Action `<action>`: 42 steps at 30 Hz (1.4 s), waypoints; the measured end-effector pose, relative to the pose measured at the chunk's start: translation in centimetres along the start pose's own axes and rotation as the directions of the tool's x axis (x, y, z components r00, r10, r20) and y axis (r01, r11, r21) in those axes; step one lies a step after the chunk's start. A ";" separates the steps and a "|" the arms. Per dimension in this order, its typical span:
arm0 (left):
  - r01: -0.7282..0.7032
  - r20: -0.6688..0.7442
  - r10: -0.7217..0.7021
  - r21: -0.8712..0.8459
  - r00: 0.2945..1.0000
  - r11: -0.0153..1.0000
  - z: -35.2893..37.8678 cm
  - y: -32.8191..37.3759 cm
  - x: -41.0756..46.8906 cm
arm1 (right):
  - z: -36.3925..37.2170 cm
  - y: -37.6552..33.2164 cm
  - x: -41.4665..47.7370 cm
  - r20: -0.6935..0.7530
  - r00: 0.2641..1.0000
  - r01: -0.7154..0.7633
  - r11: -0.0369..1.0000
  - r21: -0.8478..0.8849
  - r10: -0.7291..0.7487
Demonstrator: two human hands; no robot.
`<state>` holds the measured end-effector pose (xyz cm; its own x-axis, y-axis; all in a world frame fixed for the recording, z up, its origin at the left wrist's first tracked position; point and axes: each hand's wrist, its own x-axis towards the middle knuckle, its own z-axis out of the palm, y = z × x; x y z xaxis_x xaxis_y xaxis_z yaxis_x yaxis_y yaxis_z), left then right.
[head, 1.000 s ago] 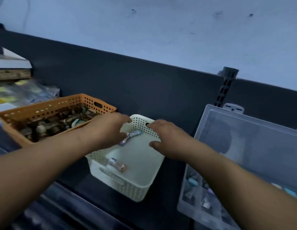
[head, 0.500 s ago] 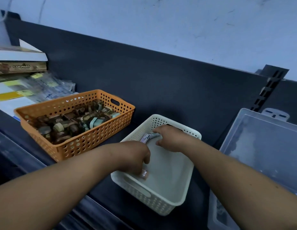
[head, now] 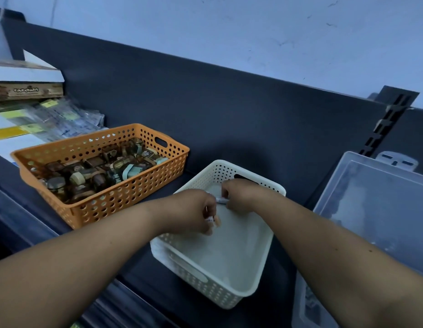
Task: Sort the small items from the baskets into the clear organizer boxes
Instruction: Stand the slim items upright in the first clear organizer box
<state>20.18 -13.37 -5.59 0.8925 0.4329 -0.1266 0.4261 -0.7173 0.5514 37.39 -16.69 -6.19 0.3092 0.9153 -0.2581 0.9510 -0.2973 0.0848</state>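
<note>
Both my hands reach into the white perforated basket (head: 250, 292) on the dark shelf. My left hand (head: 196, 209) pinches a small wrapped item (head: 211, 220) over the basket's left side. My right hand (head: 241, 196) pinches another small pale item (head: 221, 200) near the basket's far wall. No other item shows on the basket's floor. To the left stands an orange perforated basket (head: 125, 200) full of small brown and pale blue pieces. A clear organizer box (head: 371, 209) stands at the right with its lid raised; my right forearm hides most of its compartments.
Cardboard boxes and plastic-wrapped packets (head: 51, 119) are stacked at the far left. A dark back panel (head: 217, 110) runs behind the baskets, with a slotted black bracket (head: 390, 119) at the right. The shelf's front edge lies under my forearms.
The view swung so the baskets sit more to the right. My left hand picked the near item off the basket floor; my right hand closed on the far item and drew in.
</note>
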 end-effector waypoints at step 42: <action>-0.307 -0.032 0.305 -0.136 0.952 0.942 5.8 16.1 3.9 | 1.4 11.7 -25.1 -0.166 0.933 -0.182 0.815 0.549 0.320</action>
<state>31.32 -26.38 -1.95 0.9748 0.2103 0.0744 0.1072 -0.7340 0.6706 40.78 -43.52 -0.06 0.5930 0.8034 -0.0537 0.7196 -0.5586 -0.4124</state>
